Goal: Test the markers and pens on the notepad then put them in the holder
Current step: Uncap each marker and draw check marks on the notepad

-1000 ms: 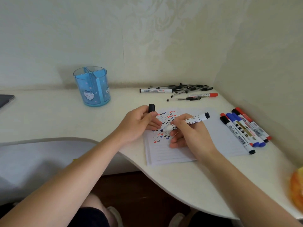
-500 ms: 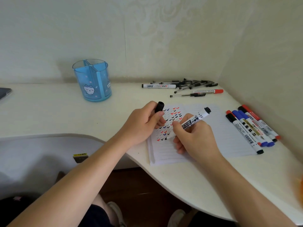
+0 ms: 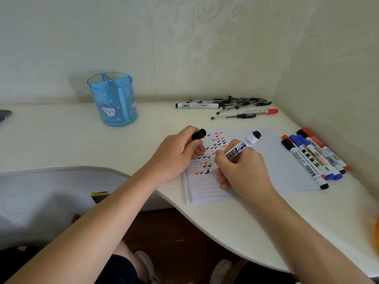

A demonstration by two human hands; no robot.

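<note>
My right hand (image 3: pixel 244 171) grips a white black-ended marker (image 3: pixel 241 148), its tip down on the lined notepad (image 3: pixel 283 160) at the bottom row of red, blue and black check marks. My left hand (image 3: pixel 176 154) rests on the notepad's left edge and holds the marker's black cap (image 3: pixel 198 134). The blue divided holder (image 3: pixel 112 98) stands at the back left, with nothing showing in it. Several markers (image 3: pixel 313 158) lie in a row right of the notepad. A pile of pens and markers (image 3: pixel 229 106) lies at the back by the wall.
The white desk (image 3: pixel 61 140) curves round toward me, walls close behind and on the right. A dark flat object (image 3: pixel 5 116) sits at the far left edge. Something orange (image 3: pixel 376 230) shows at the right border.
The marker tip has come down onto the lowest row of marks, where a fresh black tick shows. My left hand holds the cap in the same place. The view shifted slightly.
</note>
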